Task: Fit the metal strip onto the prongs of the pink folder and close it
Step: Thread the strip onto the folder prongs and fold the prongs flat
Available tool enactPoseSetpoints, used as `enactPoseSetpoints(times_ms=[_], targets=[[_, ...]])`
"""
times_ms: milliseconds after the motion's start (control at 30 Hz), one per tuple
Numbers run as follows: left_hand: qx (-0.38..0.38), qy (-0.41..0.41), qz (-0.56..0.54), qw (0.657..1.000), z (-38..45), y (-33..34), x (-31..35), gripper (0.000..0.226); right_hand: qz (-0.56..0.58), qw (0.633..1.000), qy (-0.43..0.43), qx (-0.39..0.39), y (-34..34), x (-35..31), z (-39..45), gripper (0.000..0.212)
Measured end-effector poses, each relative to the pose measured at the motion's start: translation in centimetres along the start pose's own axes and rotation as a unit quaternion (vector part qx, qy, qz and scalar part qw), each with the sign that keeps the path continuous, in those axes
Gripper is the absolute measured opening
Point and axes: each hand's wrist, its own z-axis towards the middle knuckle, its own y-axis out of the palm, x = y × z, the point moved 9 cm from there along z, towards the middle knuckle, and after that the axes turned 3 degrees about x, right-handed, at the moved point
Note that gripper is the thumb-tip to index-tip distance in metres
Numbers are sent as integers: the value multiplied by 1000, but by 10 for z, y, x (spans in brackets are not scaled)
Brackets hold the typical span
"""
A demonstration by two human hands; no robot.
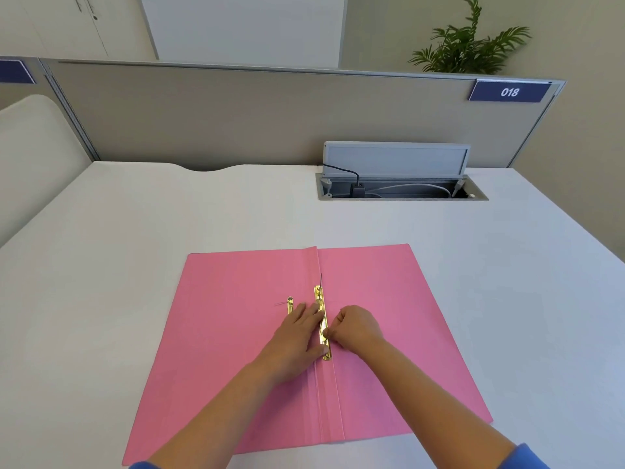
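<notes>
Currently, notes by item:

Folder: my pink folder (389, 319) lies fully open and flat on the white surface (169, 231), spine fold running away from me, so both covers stay out of the way while I work at the fastener.

Fastener base: a gold bar (322, 324) sits along the fold, just right of the crease; one thin prong (320, 279) stands up at its far end. The near prong is hidden by my fingers.

Metal strip: a second gold piece (290, 304) lies on the left cover, just beside my left fingertips and apart from the bar. I judge this to be the strip to fit; it is mostly hidden under my hand, so I cannot confirm its full shape.

Left hand (299, 333): fingers spread and pressed flat on the left cover, thumb touching the bar near its near end. Purpose, as I read it: pin the folder so it does not slide or spring up.

Right hand (355, 324): fingers curled, thumb and forefinger pinched together at the bar's near half, probably on the near prong to raise it upright. What exactly is pinched I cannot tell.

Status: strip not yet on the prongs; folder not closed.

Risk: a bent prong would miss the strip's hole.
</notes>
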Motion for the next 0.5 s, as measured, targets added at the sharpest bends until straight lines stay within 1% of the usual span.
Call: enactPoseSetpoints(times_ms=[133, 233, 300, 367, 433, 500], targets=[[-34, -28, 40, 998, -3, 6, -9, 66, -3, 1000, -5, 3, -2, 0, -1, 30], [-59, -34, 36, 997, -3, 8, -13, 68, 15, 1000, -16, -9, -2, 3, -3, 29], [-69, -37, 35, 996, -2, 8, -15, 69, 103, 993, -5, -51, 1, 5, -6, 27], [-69, -40, 35, 996, -2, 8, -17, 70, 203, 973, 23, -109, 5, 5, -12, 30], [-67, -47, 30, 996, -1, 8, -18, 72, 218, 964, 39, -147, 7, 4, -17, 36], [-66, -53, 24, 996, 0, 8, -18, 71, 199, 966, 30, -161, 9, 3, -19, 32]])
